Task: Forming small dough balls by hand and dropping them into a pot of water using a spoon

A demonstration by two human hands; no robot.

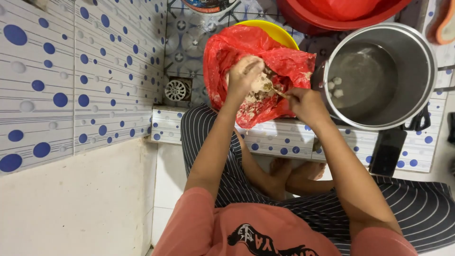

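Your left hand (pixel 244 71) clutches pale mince over red bag (pixel 265 61); right hand (pixel 305 104) pinches a thin utensil (pixel 275 89), long axis pointing up-left twd the mince, beside steel pot (pixel 379 76).

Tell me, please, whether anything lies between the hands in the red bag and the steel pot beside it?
Nothing visible does. The left hand and right hand work in the red bag, and the steel pot stands right beside it, uncovered, its rim close to the right hand.

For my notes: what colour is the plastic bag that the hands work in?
Red. The plastic bag shows best in the head view, over a yellow bowl.
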